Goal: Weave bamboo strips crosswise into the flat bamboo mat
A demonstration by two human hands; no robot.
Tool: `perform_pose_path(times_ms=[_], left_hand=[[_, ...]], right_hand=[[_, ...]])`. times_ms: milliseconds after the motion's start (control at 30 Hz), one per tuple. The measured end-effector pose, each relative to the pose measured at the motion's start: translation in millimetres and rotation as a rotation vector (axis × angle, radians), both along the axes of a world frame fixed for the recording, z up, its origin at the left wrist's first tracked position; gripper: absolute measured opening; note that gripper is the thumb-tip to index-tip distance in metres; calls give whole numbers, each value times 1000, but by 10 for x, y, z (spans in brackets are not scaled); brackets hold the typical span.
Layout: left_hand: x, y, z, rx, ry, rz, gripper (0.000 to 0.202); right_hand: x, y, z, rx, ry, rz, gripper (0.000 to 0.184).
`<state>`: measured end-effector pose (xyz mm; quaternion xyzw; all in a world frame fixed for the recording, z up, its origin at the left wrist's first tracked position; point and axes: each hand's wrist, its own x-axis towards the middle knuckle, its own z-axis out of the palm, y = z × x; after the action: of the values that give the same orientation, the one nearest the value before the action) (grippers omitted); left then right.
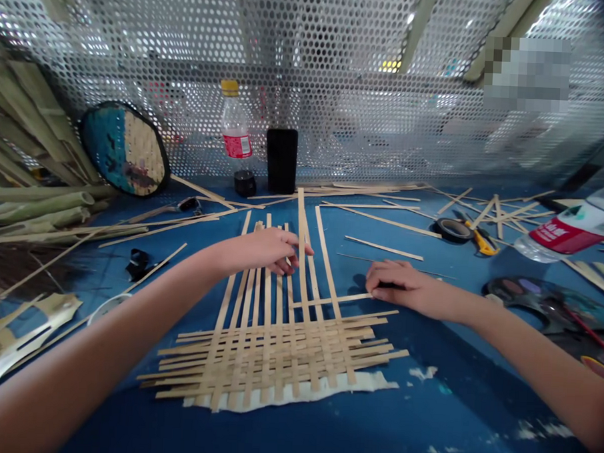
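A partly woven mat of thin bamboo strips [276,352] lies on the blue table [424,419], its upright strips running away from me. My left hand [265,249] rests on the upright strips above the woven part, its fingers bent down onto them. My right hand [399,286] lies to the right of the mat with its fingers pinched on the right end of a horizontal bamboo strip [339,299] that crosses the uprights. A white sheet [375,382] shows under the mat's near edge.
Loose strips [384,248] litter the far table. A plastic bottle [234,133], a black phone [281,160] and a round woven fan [125,149] stand at the mesh wall. Tape [450,230], a yellow cutter [479,239], another bottle [567,228] and a paint palette [543,300] lie right. Bamboo stalks [37,201] lie left.
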<state>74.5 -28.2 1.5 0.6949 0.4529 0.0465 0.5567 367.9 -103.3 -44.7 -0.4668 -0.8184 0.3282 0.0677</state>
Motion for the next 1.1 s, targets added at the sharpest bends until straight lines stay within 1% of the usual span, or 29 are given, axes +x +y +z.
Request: perform_pose_path(times_ms=[67, 133, 167, 233, 300, 333, 400, 467, 500, 533, 567, 667, 733, 833, 900, 967, 1033, 1100], left_hand=[[-13, 20, -45, 12, -22, -24, 37], [-29, 52, -105, 86, -18, -85, 34], [-36, 68, -135, 165, -5, -123, 31], [-45, 90, -183, 402, 50, -196, 27], [-42, 95, -220, 634, 143, -264, 30], [-38, 94, -239, 725, 193, -289, 33], [-29, 97, -288, 892, 280, -299, 36], [-34, 120, -355, 1054, 332, -262, 41], [-47, 144, -393, 1108, 355, -240, 46], [-67, 176, -433, 1125, 379, -222, 51], [-94, 216, -471, 1108, 400, -208, 56], [-199, 360, -562, 979, 425, -148, 67], [-258, 440, -589, 943, 414, -125, 69], [-291, 472, -569, 947, 434, -154, 63], [-279, 442, -536, 969, 440, -186, 56], [-256, 409, -510, 983, 427, -199, 51], [-239, 401, -499, 974, 420, -181, 48], [-239, 417, -487, 960, 388, -107, 43]], right_hand=[[-76, -37, 5, 20, -32, -5, 34], [-140, -66, 20, 12, -80, -28, 35], [-155, -70, 28, -4, -95, -37, 35], [-136, -56, 40, -28, -105, -53, 38], [-50, -18, 43, -8, -109, -70, 41], [12, 4, 41, 16, -116, -77, 42], [142, 38, 35, 60, -151, -86, 39], [238, 46, 30, 78, -199, -91, 34], [262, 40, 28, 81, -219, -89, 33], [269, 29, 27, 87, -231, -84, 31], [261, 16, 27, 94, -233, -76, 28], [198, -17, 35, 106, -211, -44, 24], [166, -21, 55, 100, -182, -36, 24], [159, -11, 110, 1, -153, -61, 27], [170, -8, 154, -79, -159, -88, 27], [186, -10, 189, -119, -178, -101, 26], [207, -12, 205, -139, -185, -99, 24], [230, -10, 202, -163, -184, -95, 24]])
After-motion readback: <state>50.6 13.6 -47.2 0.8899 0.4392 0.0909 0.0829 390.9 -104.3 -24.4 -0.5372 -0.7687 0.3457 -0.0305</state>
